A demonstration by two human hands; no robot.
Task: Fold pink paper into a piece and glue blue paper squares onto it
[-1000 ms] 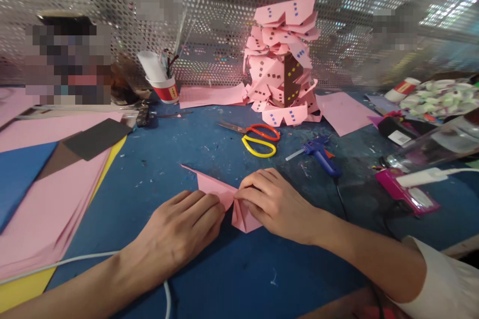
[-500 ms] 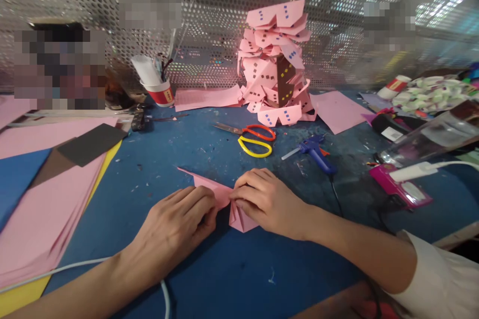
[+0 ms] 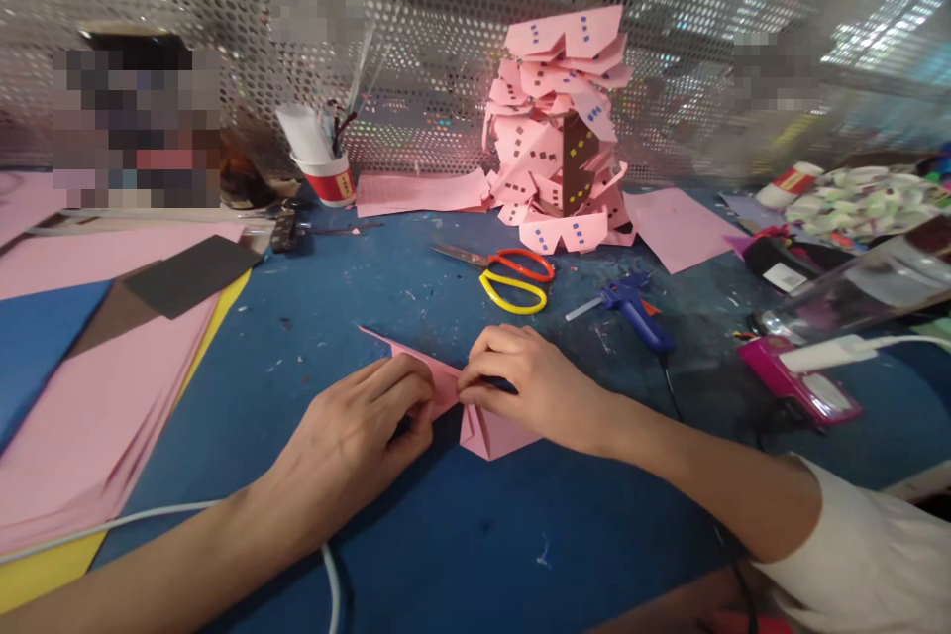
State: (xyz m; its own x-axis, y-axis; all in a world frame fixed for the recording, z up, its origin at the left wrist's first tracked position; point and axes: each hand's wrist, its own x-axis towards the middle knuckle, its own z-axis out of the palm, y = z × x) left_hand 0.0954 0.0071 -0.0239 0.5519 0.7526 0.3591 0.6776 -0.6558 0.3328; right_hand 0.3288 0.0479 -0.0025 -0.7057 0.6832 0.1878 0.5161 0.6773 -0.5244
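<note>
A folded piece of pink paper (image 3: pixel 490 434) lies on the blue tabletop between my hands, with a thin pointed end at its left and creased flaps at its front. My left hand (image 3: pixel 364 426) is closed on the left part of the paper, its fingertips curled at the fold. With thumb and fingers pinched together, my right hand (image 3: pixel 531 381) grips the middle of the same paper. Some of the paper is hidden under both hands. Beyond them lie scissors (image 3: pixel 512 279) with one red and one yellow handle, and a blue glue gun (image 3: pixel 631 307).
A stack of folded pink paper pieces (image 3: pixel 527 141) stands at the back. Paper sheets (image 3: pixel 96 406) cover the left side. A cup of tools (image 3: pixel 327 180) stands behind; a magenta device (image 3: pixel 798 381) and clear bottle (image 3: pixel 869 277) are right. A white cable (image 3: pixel 331 584) runs under my left arm.
The view has shifted slightly. My right thumb and fingers now pinch the fold with a gap showing between them, and more of the paper's right flap is visible. My left hand keeps its hold.
</note>
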